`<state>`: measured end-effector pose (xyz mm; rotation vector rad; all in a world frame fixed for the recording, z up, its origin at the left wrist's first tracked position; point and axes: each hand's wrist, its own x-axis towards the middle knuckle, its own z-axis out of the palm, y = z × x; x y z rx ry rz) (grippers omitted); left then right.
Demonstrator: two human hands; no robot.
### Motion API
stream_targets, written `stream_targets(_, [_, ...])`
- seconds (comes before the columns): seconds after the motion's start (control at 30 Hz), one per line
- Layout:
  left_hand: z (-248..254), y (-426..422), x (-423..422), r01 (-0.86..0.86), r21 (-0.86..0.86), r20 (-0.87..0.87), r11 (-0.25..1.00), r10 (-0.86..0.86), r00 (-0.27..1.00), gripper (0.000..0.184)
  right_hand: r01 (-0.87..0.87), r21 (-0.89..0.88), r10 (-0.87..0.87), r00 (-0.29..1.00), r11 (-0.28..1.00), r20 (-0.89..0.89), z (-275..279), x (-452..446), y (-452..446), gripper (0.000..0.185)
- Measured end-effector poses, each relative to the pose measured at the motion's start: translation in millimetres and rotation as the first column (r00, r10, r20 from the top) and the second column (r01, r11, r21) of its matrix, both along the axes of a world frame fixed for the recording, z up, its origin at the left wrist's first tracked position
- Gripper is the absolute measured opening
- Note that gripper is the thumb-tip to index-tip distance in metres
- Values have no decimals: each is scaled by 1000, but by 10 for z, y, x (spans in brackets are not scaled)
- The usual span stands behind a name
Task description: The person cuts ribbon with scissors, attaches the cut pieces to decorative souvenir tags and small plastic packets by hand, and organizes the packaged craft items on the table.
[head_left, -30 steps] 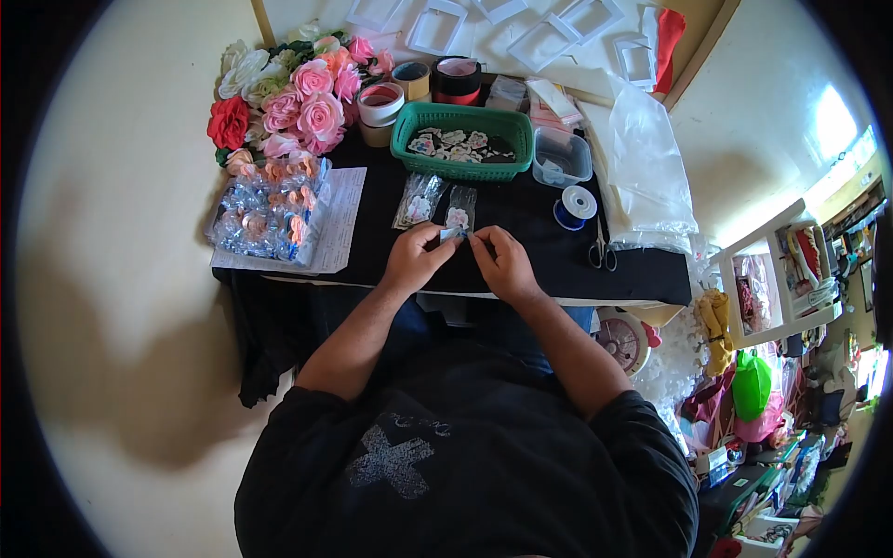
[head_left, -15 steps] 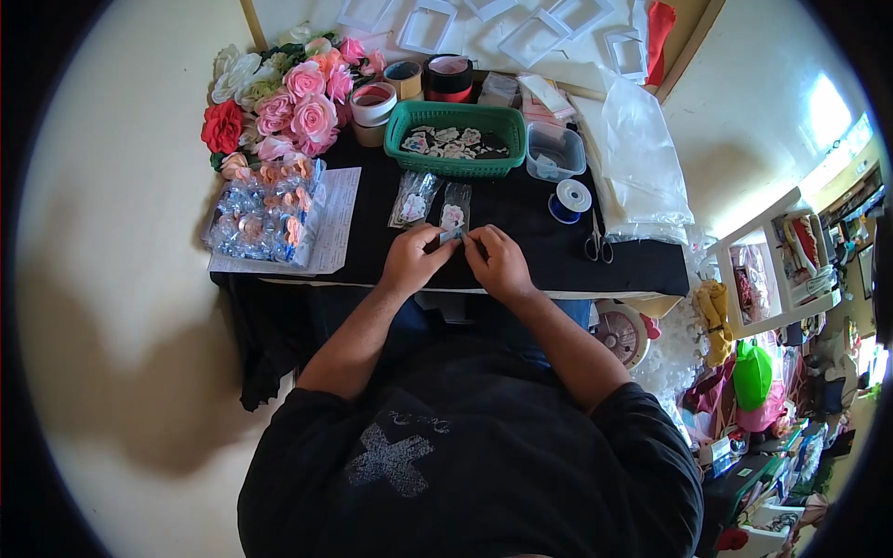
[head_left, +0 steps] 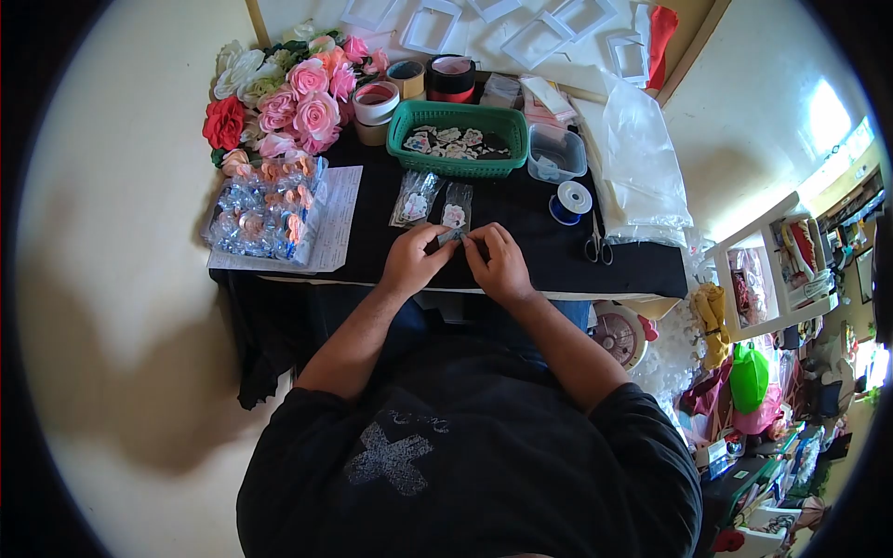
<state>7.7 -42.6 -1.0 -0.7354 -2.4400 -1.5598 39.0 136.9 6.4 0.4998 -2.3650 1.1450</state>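
Near the table's front edge, my left hand [head_left: 409,260] and my right hand [head_left: 500,264] pinch the lower end of a small clear bag [head_left: 456,212] from either side. A pale, pinkish cutout shows through the bag's plastic. Fingers partly hide the bag's near end. Just to the left lie more clear bags [head_left: 412,206] with similar cutouts inside. Beyond my hands is a green basket [head_left: 458,169] holding several white cutouts.
Wrapped items [head_left: 265,214] rest on papers [head_left: 342,209] at the left, below artificial flowers [head_left: 307,93]. Tape rolls [head_left: 375,102] stand behind. On the right are a clear tub [head_left: 556,153], a blue ribbon spool [head_left: 570,203], scissors [head_left: 598,246] and plastic sheets [head_left: 642,167].
The view has shifted slightly. My hands keep their pinch on the bag, and my right fingers have moved a little closer to my left ones.
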Motion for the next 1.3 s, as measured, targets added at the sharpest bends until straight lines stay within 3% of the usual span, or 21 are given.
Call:
stream_targets(0.03, [-4, -3, 1, 11, 9, 16, 1000, -11, 1000, 24, -16, 48, 21, 996, 999, -88, -2, -7, 7, 10])
stream_targets(0.87, [65, -44, 1, 125, -45, 73, 991, -122, 990, 32, -18, 81, 26, 994, 997, -105, -3, 3, -8, 11])
stream_targets(1.07, [69, -79, -30, 162, -17, 177, 987, -156, 972, 33, 21, 29, -19, 999, 999, -45, -18, -21, 11, 13])
stream_targets(1.17, [23, -93, -52, 193, 25, 179, 981, -195, 964, 34, 35, -47, -31, 997, 998, 74, -19, -23, 8, 14])
stream_targets(1.3, [93, -65, -23, 154, 27, 182, 988, -156, 971, 31, -20, -118, 36, 990, 993, 135, -8, -15, 20, 15])
